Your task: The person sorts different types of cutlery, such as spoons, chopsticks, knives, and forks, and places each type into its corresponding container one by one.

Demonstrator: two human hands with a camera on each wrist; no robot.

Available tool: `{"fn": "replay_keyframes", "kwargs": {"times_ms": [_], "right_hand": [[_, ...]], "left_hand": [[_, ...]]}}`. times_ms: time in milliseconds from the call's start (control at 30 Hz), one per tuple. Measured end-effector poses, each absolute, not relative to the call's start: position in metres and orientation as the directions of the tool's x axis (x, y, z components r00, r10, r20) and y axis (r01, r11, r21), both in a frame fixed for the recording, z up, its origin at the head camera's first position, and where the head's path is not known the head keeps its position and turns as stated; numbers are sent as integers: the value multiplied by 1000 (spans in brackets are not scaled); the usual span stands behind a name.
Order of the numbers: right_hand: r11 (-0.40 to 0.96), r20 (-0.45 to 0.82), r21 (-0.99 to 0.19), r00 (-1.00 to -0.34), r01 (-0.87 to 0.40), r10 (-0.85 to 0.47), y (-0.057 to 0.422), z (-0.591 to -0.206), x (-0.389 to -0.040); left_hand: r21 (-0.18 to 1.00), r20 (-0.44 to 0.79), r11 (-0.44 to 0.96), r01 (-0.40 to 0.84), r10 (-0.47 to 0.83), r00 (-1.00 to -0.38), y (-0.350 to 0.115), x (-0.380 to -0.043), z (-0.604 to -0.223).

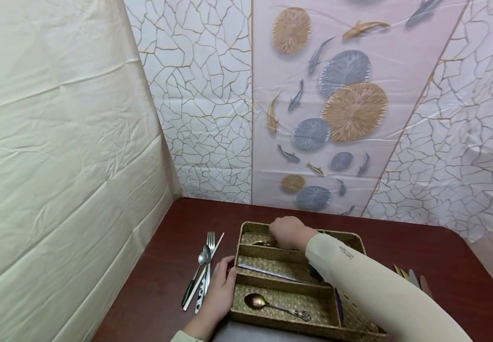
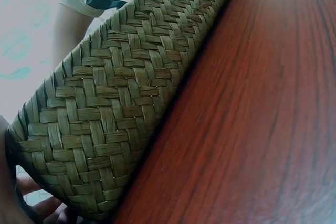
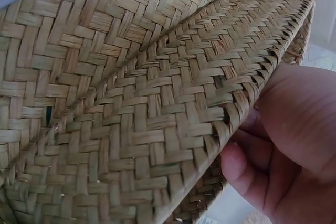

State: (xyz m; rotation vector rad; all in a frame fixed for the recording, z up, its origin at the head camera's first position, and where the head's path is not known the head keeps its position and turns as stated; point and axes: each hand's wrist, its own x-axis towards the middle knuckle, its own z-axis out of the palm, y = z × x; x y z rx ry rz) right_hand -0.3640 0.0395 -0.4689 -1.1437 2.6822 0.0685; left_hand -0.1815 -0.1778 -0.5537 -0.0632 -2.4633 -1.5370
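Woven cutlery tray sits on the dark red table between your hands. Expect it to feel light, slightly springy and grippy; its rims look stiff enough to brace against, so steady it by an outer wall. Your left hand rests along the left side, fingers loosely bent and touching, thumb a little apart from the index finger.

Your right hand is down in the far compartment, its fingers curled behind the divider beside a gold-toned spoon. Whether they pinch that spoon, you cannot tell: the divider and your own knuckles cover the contact. It should be light, rigid and smooth enough to slip, so take it mid-handle. The iridescent spoon in the near compartment has an ornate handle end that ought to give better purchase.

Hard to make out: the lilac stick in the middle compartment shows no clear type, and your right sleeve partly covers the utensils at right.
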Motion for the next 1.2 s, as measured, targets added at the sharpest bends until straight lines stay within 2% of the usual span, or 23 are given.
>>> {"fn": "replay_keyframes", "kwargs": {"times_ms": [200, 333, 533, 800, 1200], "right_hand": [[654, -153, -140, -636, -744, -756, 51, -464, -363], [653, -103, -159, -645, -740, -757, 64, -456, -358], [691, -43, -203, -698, -694, -714, 93, -437, -338], [768, 85, -180, -788, -615, -610, 152, -411, -305], [854, 99, -205, -878, -478, -467, 258, -396, -256]], "left_hand": [[878, 192, 458, 141, -66, -979, -178, -181, -549], [873, 185, 468, 136, -60, -981, -176, -181, -548], [866, 200, 477, 152, -50, -979, -174, -182, -550], [854, 246, 482, 197, -40, -969, -180, -186, -560], [856, 250, 470, 214, -15, -968, -172, -181, -556]]}}
